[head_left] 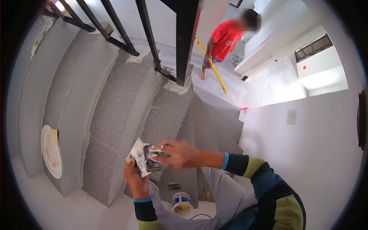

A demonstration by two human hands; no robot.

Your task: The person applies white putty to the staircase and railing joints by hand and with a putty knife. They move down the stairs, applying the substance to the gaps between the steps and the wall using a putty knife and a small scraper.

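My left hand (136,179) is closed round the lower edge of a flat scraper (138,150) smeared with white putty. My right hand (179,154) grips a dark, wide-bladed putty knife (154,164), whose edge meets the putty on the scraper. White putty coats the fingers of my right hand. Both tools are held above the grey stair treads, in front of my knees. Below them stands a white bucket (181,199) with a blue label and something yellow inside.
A white oval lid (51,151) with a yellow-edged tool lies on a stair at left. Black railing posts (184,46) rise ahead. A small tool (174,186) and a yellow-handled brush (207,192) lie near the bucket. Below, a person in a red shirt (226,36) carries a yellow level (217,73).
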